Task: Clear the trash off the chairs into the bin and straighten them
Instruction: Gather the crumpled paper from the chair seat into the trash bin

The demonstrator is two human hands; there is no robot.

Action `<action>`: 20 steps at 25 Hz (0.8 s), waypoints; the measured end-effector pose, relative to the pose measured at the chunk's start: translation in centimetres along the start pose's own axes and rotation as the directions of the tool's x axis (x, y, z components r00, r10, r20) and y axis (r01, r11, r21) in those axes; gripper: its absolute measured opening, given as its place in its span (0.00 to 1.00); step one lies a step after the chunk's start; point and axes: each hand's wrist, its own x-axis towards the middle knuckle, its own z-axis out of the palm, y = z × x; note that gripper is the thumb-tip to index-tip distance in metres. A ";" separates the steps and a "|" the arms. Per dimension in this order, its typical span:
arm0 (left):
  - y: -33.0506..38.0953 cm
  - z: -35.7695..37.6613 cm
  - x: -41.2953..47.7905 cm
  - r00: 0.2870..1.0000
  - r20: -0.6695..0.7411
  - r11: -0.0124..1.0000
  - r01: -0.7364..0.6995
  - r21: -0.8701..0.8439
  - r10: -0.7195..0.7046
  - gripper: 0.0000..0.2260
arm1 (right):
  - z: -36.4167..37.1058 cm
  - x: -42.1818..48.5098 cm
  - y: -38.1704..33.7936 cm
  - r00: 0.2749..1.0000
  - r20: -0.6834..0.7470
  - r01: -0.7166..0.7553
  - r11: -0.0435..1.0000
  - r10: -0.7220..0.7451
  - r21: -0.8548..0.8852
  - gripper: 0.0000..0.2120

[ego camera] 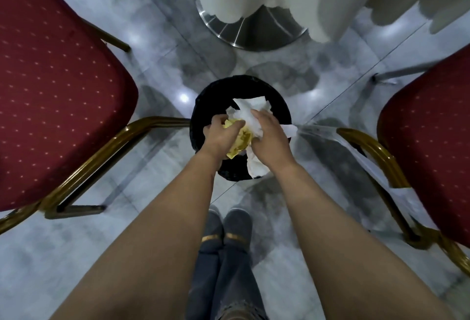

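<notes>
Round black bin [201, 106] on glossy marble floor | left hand [221, 134] fingers curled round crumpled yellow paper [240, 139] | right hand [269, 136] fingers clutching wrinkled white tissue [248, 108], both over bin | padded red chairs [58, 85] flank bin

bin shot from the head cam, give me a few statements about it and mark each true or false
1. Both hands hold crumpled paper over the black bin. True: the left hand grips yellow paper, the right hand white paper.
2. The bin stands on the seat of a chair. False: it stands on the floor between the left chair and the right chair.
3. The chair seats are dark red with small pale dots. True.
4. Trash lies on the left chair's seat. False: the visible part of that seat holds nothing.
5. The chair frames are gold-coloured metal. True.
</notes>
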 end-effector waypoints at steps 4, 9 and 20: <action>-1.4 0.2 1.7 0.999 0.020 1.000 -0.026 -0.011 0.027 0.32 | 0.3 0.9 1.8 0.998 0.035 -0.044 0.999 0.045 -0.029 0.31; -2.1 -2.1 -2.3 0.983 -0.024 0.964 -0.172 0.201 0.181 0.31 | -0.4 -3.0 0.1 0.996 0.065 -0.047 0.983 0.059 -0.178 0.30; -0.5 -16.7 -25.7 0.875 -0.039 0.583 -0.288 0.760 0.483 0.31 | -6.0 -20.3 -19.4 0.970 0.148 0.240 0.830 -0.191 -0.503 0.33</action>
